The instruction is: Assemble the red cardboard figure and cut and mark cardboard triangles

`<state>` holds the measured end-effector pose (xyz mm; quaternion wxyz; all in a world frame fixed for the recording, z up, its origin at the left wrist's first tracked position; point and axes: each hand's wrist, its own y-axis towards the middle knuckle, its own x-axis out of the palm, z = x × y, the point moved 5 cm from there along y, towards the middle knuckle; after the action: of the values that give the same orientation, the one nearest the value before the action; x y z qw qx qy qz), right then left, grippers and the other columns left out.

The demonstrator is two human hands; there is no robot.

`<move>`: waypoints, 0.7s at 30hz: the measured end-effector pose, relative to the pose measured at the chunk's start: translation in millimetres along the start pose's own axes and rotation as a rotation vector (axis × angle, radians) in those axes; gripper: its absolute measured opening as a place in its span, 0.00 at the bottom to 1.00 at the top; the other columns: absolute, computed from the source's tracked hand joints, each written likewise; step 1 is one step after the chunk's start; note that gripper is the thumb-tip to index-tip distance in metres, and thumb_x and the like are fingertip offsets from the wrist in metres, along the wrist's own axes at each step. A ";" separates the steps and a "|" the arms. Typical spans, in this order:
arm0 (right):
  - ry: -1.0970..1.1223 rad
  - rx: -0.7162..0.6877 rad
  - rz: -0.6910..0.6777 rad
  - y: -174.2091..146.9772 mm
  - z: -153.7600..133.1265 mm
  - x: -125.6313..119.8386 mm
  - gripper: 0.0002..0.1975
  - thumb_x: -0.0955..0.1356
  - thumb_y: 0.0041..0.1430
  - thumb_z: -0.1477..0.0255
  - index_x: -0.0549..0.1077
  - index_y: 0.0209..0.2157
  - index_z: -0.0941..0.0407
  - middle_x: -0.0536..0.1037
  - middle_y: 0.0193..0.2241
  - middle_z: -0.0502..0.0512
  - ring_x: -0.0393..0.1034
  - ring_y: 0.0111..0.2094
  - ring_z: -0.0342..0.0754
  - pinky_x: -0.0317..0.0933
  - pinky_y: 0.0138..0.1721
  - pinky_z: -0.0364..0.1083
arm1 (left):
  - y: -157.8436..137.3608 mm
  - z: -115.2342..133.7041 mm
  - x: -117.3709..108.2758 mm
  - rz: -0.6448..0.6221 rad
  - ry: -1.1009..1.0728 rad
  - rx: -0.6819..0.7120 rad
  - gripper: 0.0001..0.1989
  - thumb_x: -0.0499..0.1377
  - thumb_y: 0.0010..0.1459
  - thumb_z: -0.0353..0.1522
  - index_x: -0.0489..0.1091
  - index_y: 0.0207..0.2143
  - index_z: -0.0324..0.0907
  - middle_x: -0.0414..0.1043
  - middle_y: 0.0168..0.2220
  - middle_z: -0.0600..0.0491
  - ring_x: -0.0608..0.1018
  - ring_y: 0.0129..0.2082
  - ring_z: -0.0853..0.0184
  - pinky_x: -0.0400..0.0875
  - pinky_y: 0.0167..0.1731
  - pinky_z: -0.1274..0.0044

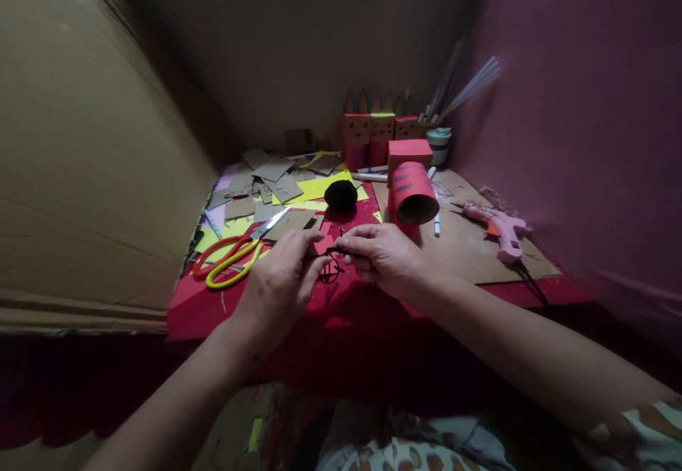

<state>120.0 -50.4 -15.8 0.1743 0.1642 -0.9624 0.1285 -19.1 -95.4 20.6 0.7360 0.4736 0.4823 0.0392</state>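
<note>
Black yarn hangs in thin loops between my two hands, over the red table. My left hand is closed, thumb and forefinger pinching one end of the strand. A dark piece of the same yarn sits in the fingertips of my right hand, which is also closed. Just beyond them rests a ball of black yarn. Scissors with red and yellow handles lie left of my left hand, blades pointing away. A red paper tube joined to a red-topped box stands past my right hand.
Cardboard scraps and yellow paper cover the back left. At right, a pink glue gun lies on a cardboard sheet. Small box figures with drawn faces and a lidded cup stand behind. Cardboard walls flank the table.
</note>
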 end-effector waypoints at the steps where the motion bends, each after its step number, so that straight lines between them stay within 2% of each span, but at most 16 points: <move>1: -0.018 -0.017 0.021 -0.2 -2.0 -1.8 0.13 0.71 0.58 0.80 0.70 0.20 0.59 0.66 0.13 0.44 0.48 0.12 0.34 0.37 0.15 0.39 | 1.6 -6.6 -2.8 -0.041 -0.071 -0.059 0.06 0.59 0.64 0.29 0.74 0.41 0.36 0.77 0.31 0.50 0.77 0.27 0.67 0.70 0.28 0.77; 5: -0.080 -0.053 0.053 -0.7 -7.0 -5.1 0.12 0.72 0.58 0.79 0.71 0.22 0.59 0.67 0.13 0.44 0.50 0.12 0.34 0.39 0.15 0.40 | 6.4 -27.7 -12.3 -0.171 -0.290 -0.316 0.05 0.63 0.59 0.33 0.78 0.31 0.43 0.73 0.23 0.57 0.73 0.20 0.71 0.66 0.23 0.78; 7: -0.110 -0.067 0.039 -0.4 -7.8 -4.1 0.11 0.72 0.58 0.78 0.72 0.23 0.59 0.69 0.14 0.45 0.51 0.12 0.34 0.39 0.15 0.40 | 7.6 -33.4 -13.9 -0.187 -0.418 -0.464 0.06 0.64 0.57 0.35 0.79 0.30 0.45 0.71 0.20 0.58 0.71 0.19 0.72 0.63 0.20 0.78; 9: -0.130 -0.081 0.036 0.3 -8.5 -3.0 0.11 0.72 0.59 0.78 0.72 0.23 0.59 0.69 0.15 0.45 0.52 0.12 0.34 0.40 0.15 0.40 | 9.5 -34.3 -13.7 -0.178 -0.504 -0.544 0.06 0.64 0.56 0.36 0.80 0.29 0.45 0.70 0.20 0.57 0.71 0.19 0.71 0.63 0.19 0.78; 11: -0.125 -0.094 0.029 1.5 -9.7 -1.9 0.11 0.72 0.59 0.77 0.72 0.23 0.59 0.69 0.15 0.45 0.52 0.13 0.34 0.40 0.15 0.40 | 13.1 -31.6 -12.8 -0.170 -0.512 -0.522 0.07 0.63 0.57 0.36 0.80 0.30 0.45 0.72 0.23 0.56 0.72 0.20 0.71 0.64 0.21 0.78; 14: -0.109 -0.138 0.016 4.4 -13.4 -1.7 0.10 0.72 0.57 0.75 0.72 0.24 0.59 0.68 0.15 0.43 0.52 0.14 0.34 0.41 0.15 0.39 | 21.4 -23.8 -12.7 -0.145 -0.430 -0.368 0.06 0.63 0.58 0.34 0.81 0.32 0.46 0.76 0.30 0.54 0.74 0.24 0.71 0.67 0.26 0.77; 17: -0.162 -0.191 -0.017 7.3 -17.9 -1.8 0.09 0.73 0.56 0.72 0.73 0.25 0.58 0.69 0.16 0.44 0.53 0.14 0.35 0.42 0.15 0.39 | 31.2 -19.4 -14.7 -0.098 -0.367 -0.275 0.05 0.64 0.57 0.33 0.81 0.31 0.47 0.77 0.31 0.54 0.76 0.30 0.69 0.69 0.33 0.75; 19: -0.222 -0.211 -0.043 8.9 -20.5 -1.2 0.09 0.73 0.57 0.69 0.73 0.26 0.58 0.71 0.17 0.44 0.53 0.14 0.35 0.43 0.15 0.39 | 37.8 -22.3 -14.4 -0.096 -0.392 -0.322 0.04 0.65 0.56 0.34 0.81 0.31 0.47 0.76 0.29 0.54 0.76 0.30 0.68 0.69 0.33 0.75; 21: -0.270 -0.226 -0.056 10.0 -23.5 -0.5 0.10 0.72 0.58 0.68 0.73 0.25 0.58 0.71 0.17 0.44 0.53 0.14 0.35 0.43 0.15 0.39 | 43.4 -28.6 -11.3 -0.125 -0.469 -0.426 0.06 0.66 0.54 0.36 0.80 0.29 0.45 0.74 0.28 0.54 0.75 0.27 0.68 0.69 0.28 0.74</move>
<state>123.7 -33.9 3.4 0.0643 0.1860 -0.9804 -0.0085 -29.2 -58.5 57.6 0.9105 0.2745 0.3088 -0.0164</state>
